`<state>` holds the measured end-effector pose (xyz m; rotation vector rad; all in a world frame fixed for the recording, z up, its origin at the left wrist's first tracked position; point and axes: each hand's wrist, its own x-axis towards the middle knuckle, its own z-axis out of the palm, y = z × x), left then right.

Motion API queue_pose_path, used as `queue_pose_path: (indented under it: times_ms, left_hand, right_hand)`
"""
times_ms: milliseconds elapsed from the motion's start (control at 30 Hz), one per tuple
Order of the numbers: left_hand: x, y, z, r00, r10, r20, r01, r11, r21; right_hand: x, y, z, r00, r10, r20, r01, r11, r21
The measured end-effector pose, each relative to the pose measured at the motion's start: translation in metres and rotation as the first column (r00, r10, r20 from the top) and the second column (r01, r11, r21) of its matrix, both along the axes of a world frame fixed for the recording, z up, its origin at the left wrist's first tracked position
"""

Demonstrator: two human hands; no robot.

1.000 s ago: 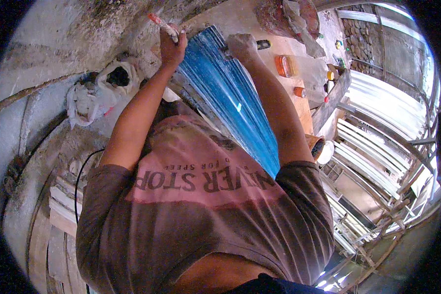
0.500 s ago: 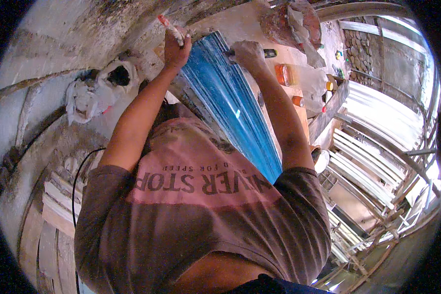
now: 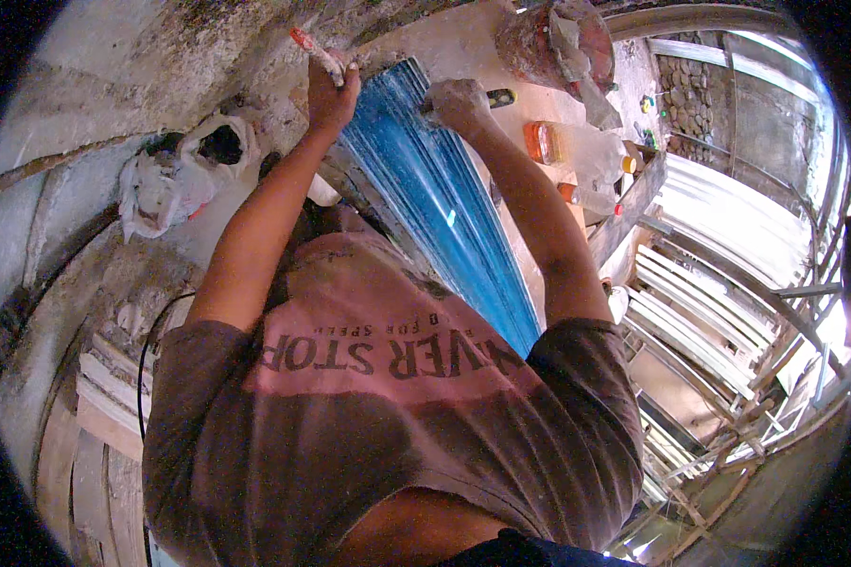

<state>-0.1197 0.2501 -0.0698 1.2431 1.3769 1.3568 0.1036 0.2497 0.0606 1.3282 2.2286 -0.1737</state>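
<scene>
A long, glossy blue ridged mould (image 3: 444, 213) runs from the far middle down toward my chest. My left hand (image 3: 333, 102) is closed around a slim whitish stick with a red end (image 3: 318, 57), held up by the mould's far left corner. My right hand (image 3: 460, 106) looks dusty with white and is closed at the mould's far right edge. Whatever its fingers grip is too small and hidden to name. Just to the right of that hand lies a dark oblong object with a yellowish part (image 3: 501, 97).
Beyond my right arm stand a bottle of orange liquid (image 3: 545, 143) and a dusty reddish bucket (image 3: 577, 52) with a pale cloth or sheet over it. Crumpled whitish bags (image 3: 165, 194) sit at the left. White strips (image 3: 700, 331) are stacked on a rack at right.
The view has shifted slightly, so most things sit a little further left. Both hands keep their grip, and the right one stays at the mould's far edge.
</scene>
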Motion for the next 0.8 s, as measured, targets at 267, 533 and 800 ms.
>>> queue_pose_path:
  times_ms: [267,533,800]
  left_hand:
    - [-0.002,0.003,-0.011,0.988,0.064,0.138,-0.069,0.997,0.030]
    - [-0.003,-0.005,0.008,0.997,0.026,-0.067,-0.019,0.995,0.101]
    - [-0.010,0.005,-0.018,0.999,0.037,0.007,-0.037,0.999,0.017]
  right_hand:
    - [-0.022,0.019,0.035,0.999,-0.008,0.040,0.002,0.990,0.144]
    - [-0.025,0.004,0.009,0.986,-0.151,0.074,0.134,0.972,0.193]
    - [0.015,0.017,0.020,0.515,-0.668,-0.537,0.511,0.742,-0.434]
